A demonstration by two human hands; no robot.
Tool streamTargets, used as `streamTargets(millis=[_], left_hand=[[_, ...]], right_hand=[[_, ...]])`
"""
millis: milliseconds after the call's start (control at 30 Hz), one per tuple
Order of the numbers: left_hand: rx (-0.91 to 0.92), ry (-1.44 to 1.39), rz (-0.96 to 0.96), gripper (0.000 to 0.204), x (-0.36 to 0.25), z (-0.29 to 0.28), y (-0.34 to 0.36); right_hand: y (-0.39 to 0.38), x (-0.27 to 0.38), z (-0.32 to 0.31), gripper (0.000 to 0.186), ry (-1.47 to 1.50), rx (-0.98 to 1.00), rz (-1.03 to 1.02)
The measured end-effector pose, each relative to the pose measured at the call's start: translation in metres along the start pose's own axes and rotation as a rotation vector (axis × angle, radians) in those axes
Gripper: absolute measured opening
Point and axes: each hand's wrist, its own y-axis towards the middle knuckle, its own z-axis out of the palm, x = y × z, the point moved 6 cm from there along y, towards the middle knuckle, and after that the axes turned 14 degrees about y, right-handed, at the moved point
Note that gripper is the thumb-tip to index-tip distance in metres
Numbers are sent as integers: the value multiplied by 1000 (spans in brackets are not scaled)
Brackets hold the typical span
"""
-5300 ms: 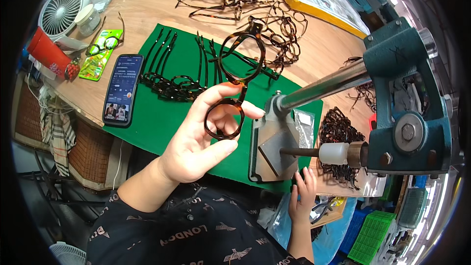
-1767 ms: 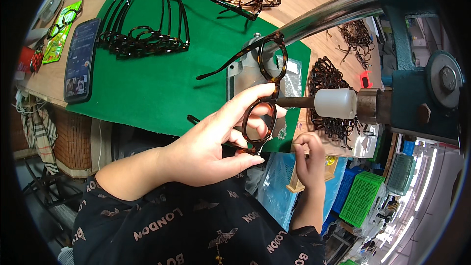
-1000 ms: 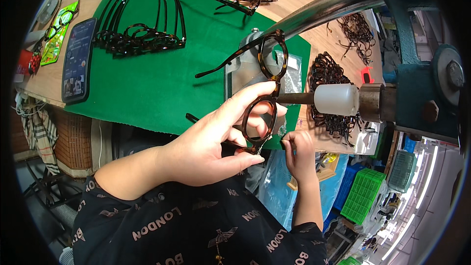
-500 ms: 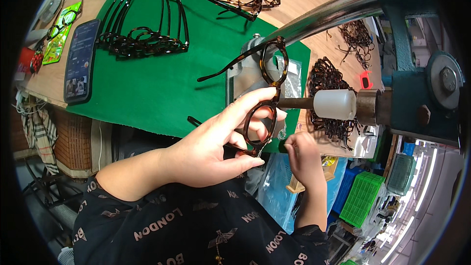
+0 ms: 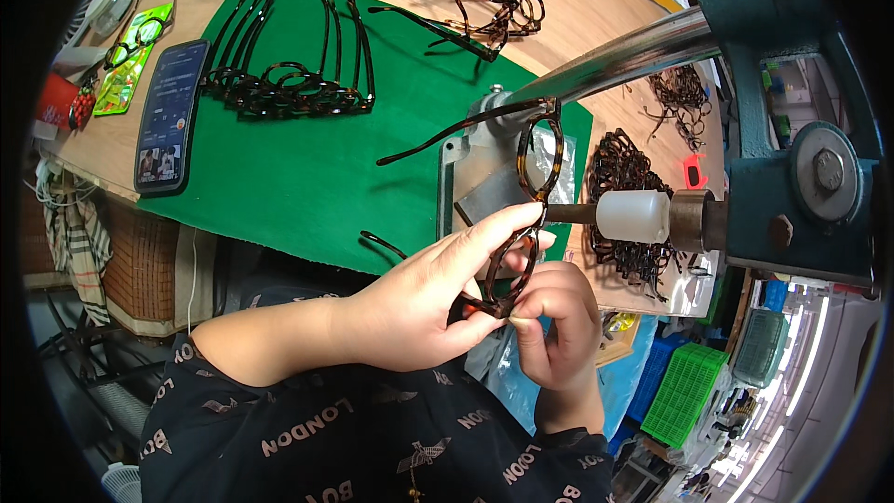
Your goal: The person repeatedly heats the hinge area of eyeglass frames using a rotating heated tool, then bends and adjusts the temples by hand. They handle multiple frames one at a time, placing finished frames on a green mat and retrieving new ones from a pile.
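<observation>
The right hand (image 5: 559, 331) has just come up to pinch the lower corner of the glasses frame (image 5: 558, 163), which the left hand (image 5: 419, 303) holds over the green mat's (image 5: 307, 182) near edge, so both seem now working together.

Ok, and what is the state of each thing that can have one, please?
Held glasses frame, both temples unfolded
Left hand, gripping that frame
Right hand, fingertips closed together at that frame's lower corner
Phone, screen lit
Green mat, spread flat
Row of frames on it, temples unfolded
Dark pile of frames, heaped
</observation>
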Motion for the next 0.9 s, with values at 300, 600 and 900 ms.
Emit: streamTargets(millis=[300, 600, 900], left_hand=[[-30, 61, -9, 80, 1, 0, -1], [14, -47, -92, 81, 2, 0, 1], [22, -216, -115, 84, 8, 5, 1]], right_hand=[[0, 3, 2, 14, -114, 12, -27], [0, 1, 1, 13, -92, -28, -15], [0, -1, -1, 11, -31, -80, 22]])
